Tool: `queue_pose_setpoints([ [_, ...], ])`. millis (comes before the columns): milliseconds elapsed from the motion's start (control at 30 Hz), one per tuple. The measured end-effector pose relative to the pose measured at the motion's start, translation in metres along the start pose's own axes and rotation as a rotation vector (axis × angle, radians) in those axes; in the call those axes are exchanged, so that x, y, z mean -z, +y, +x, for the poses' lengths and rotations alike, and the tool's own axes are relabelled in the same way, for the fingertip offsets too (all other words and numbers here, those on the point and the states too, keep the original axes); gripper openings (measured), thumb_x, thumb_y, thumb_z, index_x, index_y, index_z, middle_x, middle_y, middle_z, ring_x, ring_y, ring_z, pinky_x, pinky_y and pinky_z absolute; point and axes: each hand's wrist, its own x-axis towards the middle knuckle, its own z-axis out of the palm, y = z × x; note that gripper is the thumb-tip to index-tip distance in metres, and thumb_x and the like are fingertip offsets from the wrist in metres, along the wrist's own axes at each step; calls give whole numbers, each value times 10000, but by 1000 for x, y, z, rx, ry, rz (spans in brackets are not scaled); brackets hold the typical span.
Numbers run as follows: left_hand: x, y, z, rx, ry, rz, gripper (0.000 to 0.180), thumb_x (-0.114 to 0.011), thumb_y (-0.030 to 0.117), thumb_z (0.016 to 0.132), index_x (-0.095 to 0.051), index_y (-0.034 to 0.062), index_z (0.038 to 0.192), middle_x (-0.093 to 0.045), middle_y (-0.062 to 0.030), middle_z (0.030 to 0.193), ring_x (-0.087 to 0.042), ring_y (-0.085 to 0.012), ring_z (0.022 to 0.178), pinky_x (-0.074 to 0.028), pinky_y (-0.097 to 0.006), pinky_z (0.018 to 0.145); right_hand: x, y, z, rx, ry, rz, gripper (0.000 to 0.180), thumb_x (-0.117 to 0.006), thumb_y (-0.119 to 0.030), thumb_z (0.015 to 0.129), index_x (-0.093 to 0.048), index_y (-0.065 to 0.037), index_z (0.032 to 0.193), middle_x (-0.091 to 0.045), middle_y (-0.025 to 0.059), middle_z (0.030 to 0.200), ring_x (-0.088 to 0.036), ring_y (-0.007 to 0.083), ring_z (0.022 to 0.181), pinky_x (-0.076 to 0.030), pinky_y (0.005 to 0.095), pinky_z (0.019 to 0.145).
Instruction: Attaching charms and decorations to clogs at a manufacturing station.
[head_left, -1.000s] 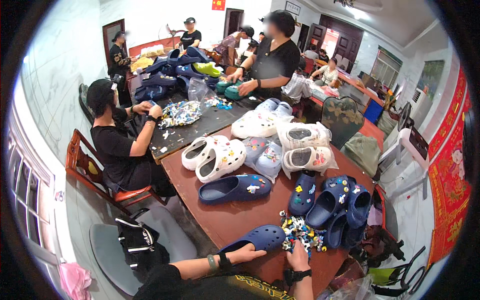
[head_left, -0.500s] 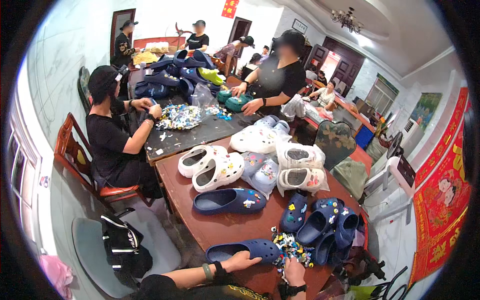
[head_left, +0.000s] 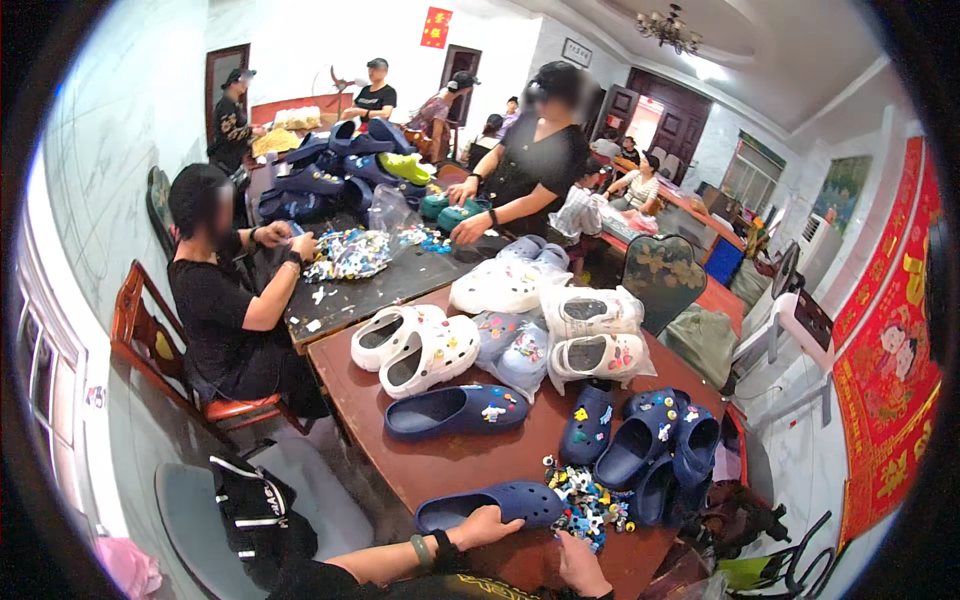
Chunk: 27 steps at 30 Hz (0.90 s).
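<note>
A plain navy clog [head_left: 520,500] lies at the table's near edge, its toe toward the right. My left hand [head_left: 488,526] grips its side, thumb and fingers closed on the rim. Just right of the toe, my right hand [head_left: 582,566] is closed in a pinch at the near side of a heap of small colourful shoe charms [head_left: 580,505]. Whatever sits between its fingertips is too small to make out. Beyond the clog in my left hand lies another navy clog [head_left: 455,412] with a few charms fixed on its toe.
Several navy clogs [head_left: 650,440] stand right of the charm heap. White clogs [head_left: 425,350] and bagged pairs [head_left: 597,335] fill the far part of the brown table [head_left: 345,360]. Across it, two people handle charms and green clogs [head_left: 455,215]. A grey chair [head_left: 310,480] stands at left.
My right hand has drawn back from the charm heap toward the near table edge. My left hand keeps its hold on the clog. The whole view has shifted slightly.
</note>
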Motion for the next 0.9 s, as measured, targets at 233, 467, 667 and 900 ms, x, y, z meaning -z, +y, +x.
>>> queue_pose_setpoints([
  [233, 20, 41, -9, 99, -100, -101, 458, -655, 352, 859, -602, -10, 1134, -662, -206, 1060, -639, -318, 989, -490, -382, 856, -15, 7, -21, 44, 177, 248, 153, -559, -106, 890, -570, -43, 1029, -592, 220, 885, -584, 394, 850, -474, 463, 724],
  [467, 24, 42, -12, 25, -64, -158, 378, -648, 232, 862, -597, -11, 1147, -667, -118, 1053, -609, -202, 961, -475, -340, 881, -2, -13, -39, -338, -46, 286, 250, -541, -154, 925, -536, -63, 1159, -650, 197, 930, -634, 380, 831, -500, 451, 692],
  [667, 23, 33, -13, 64, -72, -158, 340, -644, 202, 848, -620, -24, 1101, -675, -83, 1001, -607, -160, 924, -484, -319, 839, -18, 5, -62, -87, 203, 227, 159, -602, -163, 872, -634, -79, 1003, -644, 104, 908, -618, 311, 896, -503, 396, 749],
  [900, 23, 43, -15, 145, -62, -181, 330, -667, 184, 834, -640, -30, 1085, -685, -64, 993, -618, -156, 893, -490, -310, 824, -41, 24, -53, -173, 107, 173, 241, -625, -132, 839, -627, -82, 1075, -630, 111, 952, -598, 313, 926, -492, 415, 792],
])
